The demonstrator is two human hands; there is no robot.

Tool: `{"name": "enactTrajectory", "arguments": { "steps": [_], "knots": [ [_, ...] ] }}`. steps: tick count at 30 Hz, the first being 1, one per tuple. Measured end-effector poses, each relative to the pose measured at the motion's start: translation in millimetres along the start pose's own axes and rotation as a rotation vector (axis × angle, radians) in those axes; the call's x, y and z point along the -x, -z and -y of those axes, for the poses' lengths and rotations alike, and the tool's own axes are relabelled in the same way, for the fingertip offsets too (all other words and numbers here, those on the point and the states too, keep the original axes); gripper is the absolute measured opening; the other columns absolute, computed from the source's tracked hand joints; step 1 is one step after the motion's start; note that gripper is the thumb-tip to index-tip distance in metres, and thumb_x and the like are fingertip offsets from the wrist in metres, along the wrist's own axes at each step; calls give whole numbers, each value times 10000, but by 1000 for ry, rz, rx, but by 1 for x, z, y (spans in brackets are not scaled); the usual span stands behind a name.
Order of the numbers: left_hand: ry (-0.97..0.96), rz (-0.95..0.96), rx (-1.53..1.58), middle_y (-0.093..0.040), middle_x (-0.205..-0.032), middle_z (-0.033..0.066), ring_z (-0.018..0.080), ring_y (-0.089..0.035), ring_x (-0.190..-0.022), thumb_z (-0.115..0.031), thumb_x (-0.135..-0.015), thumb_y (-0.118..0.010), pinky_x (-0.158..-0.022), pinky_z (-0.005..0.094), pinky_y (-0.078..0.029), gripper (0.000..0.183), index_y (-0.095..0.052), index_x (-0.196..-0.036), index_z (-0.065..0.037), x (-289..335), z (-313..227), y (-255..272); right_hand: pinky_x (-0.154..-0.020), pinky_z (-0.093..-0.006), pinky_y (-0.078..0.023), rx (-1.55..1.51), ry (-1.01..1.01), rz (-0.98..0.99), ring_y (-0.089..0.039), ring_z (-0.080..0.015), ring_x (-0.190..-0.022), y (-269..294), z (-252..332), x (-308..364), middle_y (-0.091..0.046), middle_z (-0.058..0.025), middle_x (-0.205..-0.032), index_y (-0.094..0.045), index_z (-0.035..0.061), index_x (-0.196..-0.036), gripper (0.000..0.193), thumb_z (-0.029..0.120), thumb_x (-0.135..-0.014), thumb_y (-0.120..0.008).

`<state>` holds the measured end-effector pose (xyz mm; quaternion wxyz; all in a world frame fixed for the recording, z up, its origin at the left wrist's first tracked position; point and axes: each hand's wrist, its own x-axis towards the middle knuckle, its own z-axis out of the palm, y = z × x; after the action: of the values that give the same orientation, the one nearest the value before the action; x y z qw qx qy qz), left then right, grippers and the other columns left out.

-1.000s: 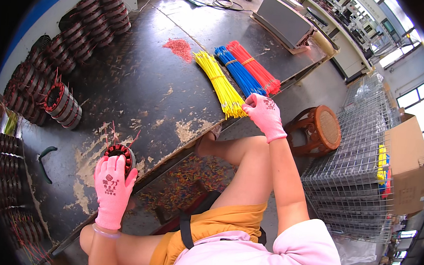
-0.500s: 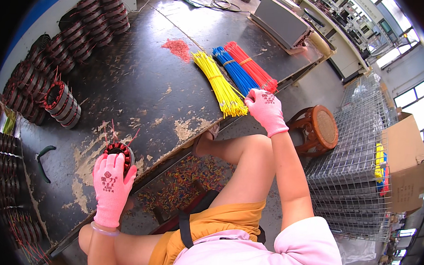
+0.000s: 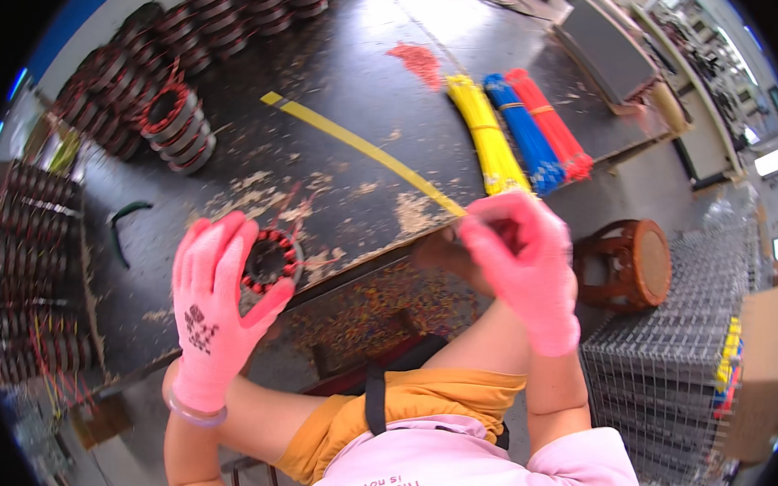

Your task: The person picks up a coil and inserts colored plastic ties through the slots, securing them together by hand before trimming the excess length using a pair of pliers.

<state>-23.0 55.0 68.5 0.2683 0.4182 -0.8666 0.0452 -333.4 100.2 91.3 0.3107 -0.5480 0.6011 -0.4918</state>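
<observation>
My left hand [image 3: 216,295], in a pink glove, curves round the side of a motor stator [image 3: 292,261] near the table edge. Its thumb lies across the near rim and its fingers along the left side. The stator is a ring with red insulation and a dark open middle; thin red wires rise behind it. To the right, my right hand [image 3: 523,265], also gloved, pinches the end of a yellow wire [image 3: 368,149]. The wire stretches far left over the table, smeared into a band by motion. Just beyond that hand lies a yellow wire bundle [image 3: 483,128].
Blue [image 3: 523,126] and red [image 3: 552,128] wire bundles lie beside the yellow one. Stacked stators [image 3: 178,128] line the table's left side, near dark-handled pliers [image 3: 121,231]. Red scraps [image 3: 415,64] lie farther back. A wooden stool [image 3: 633,262] and wire cages [image 3: 665,385] stand right.
My right hand has drawn a yellow wire from the bundle and come nearer. My left hand's grip has shifted, showing more of the stator's open middle. The view has shifted too.
</observation>
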Motion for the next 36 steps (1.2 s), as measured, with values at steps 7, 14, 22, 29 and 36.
{"name": "enactTrajectory", "arguments": {
  "steps": [7, 14, 22, 29, 36],
  "knots": [
    [-243, -160, -55, -601, -919, 33, 254, -656, -917, -109, -769, -795, -833, 402, -593, 308, -723, -1068, -136, -18, -4, 6, -666, -259, -516, -200, 91, 518, -653, -104, -725, -87, 9, -22, -691, -53, -830, -708, 3, -1000, 123, 101, -928, -722],
    [198, 44, 416, -642, -978, 83, 317, -691, -822, -102, -934, -661, -677, 397, -553, 171, -669, -1104, -115, 4, 38, -71, -748, -395, -528, 756, 549, 429, -684, -237, -868, -133, -65, -10, -689, -11, -876, -690, 152, -949, 128, 277, -927, -704],
    [233, 171, 320, -629, -1002, 79, 325, -693, -859, -137, -969, -631, -687, 403, -554, 143, -633, -1111, -120, 19, 34, -76, -655, -393, -548, 487, 340, 443, -703, -315, -746, -139, -92, 21, -712, -109, -817, -678, 86, -1006, 122, 192, -947, -679],
    [277, 109, 505, -657, -1034, 100, 319, -691, -903, -117, -992, -613, -734, 373, -556, 146, -629, -1135, -88, 10, 34, -71, -779, -408, -536, 321, 472, 464, -668, -305, -884, -131, -76, -37, -676, -92, -946, -737, 109, -1113, 223, 157, -895, -718],
    [318, 45, 617, -667, -1038, 100, 308, -697, -910, -98, -998, -613, -740, 357, -559, 131, -629, -1123, -63, 10, 33, -85, -803, -398, -491, 548, 751, 456, -605, -236, -952, -158, -88, -55, -582, -23, -966, -682, 165, -917, 131, 233, -827, -747]
  ]
}}
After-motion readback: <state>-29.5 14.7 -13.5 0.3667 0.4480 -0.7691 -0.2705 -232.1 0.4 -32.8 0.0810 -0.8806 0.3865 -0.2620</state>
